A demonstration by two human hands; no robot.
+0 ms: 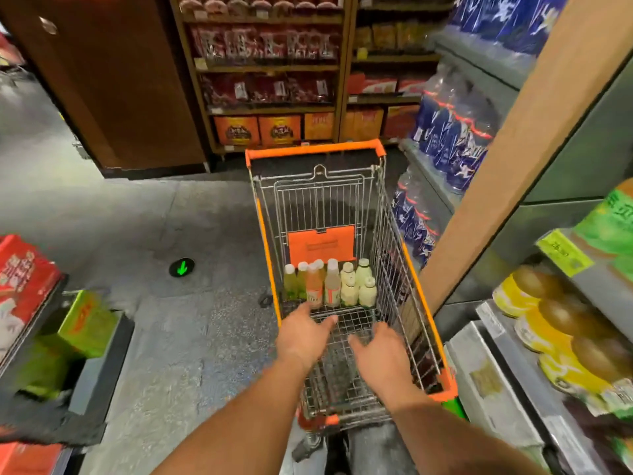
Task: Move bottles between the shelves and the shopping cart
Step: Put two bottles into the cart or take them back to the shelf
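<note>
A wire shopping cart [265, 234] with orange trim stands in the aisle in front of me. Several small bottles [330, 284] with white caps stand upright in its basket, some green, some orange-pink, some pale yellow. My left hand [303, 335] reaches into the cart, fingers spread, fingertips close to the orange-pink bottle [314, 286]. My right hand [380, 351] hovers over the basket beside it, fingers relaxed, holding nothing. Shelves on the right carry blue-labelled water bottles [448, 132] and yellow-labelled bottles with brown caps [548, 313].
A green-labelled package [613, 224] and a yellow price tag [563, 252] sit on the right shelf. Wooden shelves [274, 68] with red packets stand ahead. Red and green boxes [24, 279] are on the left. A green floor arrow [182, 267] marks the grey floor.
</note>
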